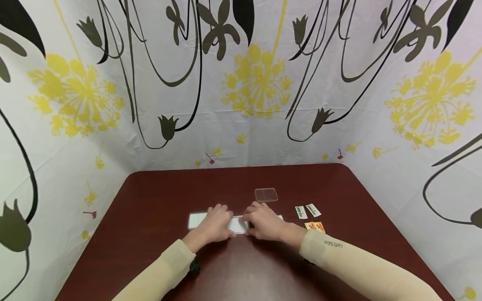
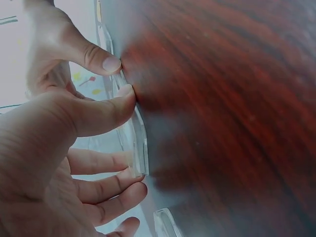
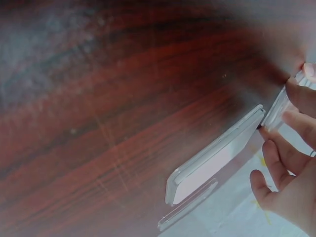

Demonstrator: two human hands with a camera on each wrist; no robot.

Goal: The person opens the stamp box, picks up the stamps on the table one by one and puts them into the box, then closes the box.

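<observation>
In the head view, my left hand (image 1: 216, 223) and right hand (image 1: 263, 220) both grip a flat clear plastic case (image 1: 238, 225) with a white inside. The left wrist view shows both thumbs against its near edge, with the left hand's fingers (image 2: 106, 190) reaching round the far side. A second clear case (image 1: 196, 219) with white inside lies left of it, partly behind the left hand. Another white-filled case (image 3: 217, 158) lies beyond the right hand in the right wrist view, mostly hidden from the head camera.
An empty-looking transparent tray or lid (image 1: 266, 195) lies farther back on the dark red table (image 1: 180, 188). Two green-and-white packets (image 1: 301, 212) and some orange-yellow packets (image 1: 314, 226) lie to the right. Patterned cloth (image 1: 248, 138) hangs behind the table.
</observation>
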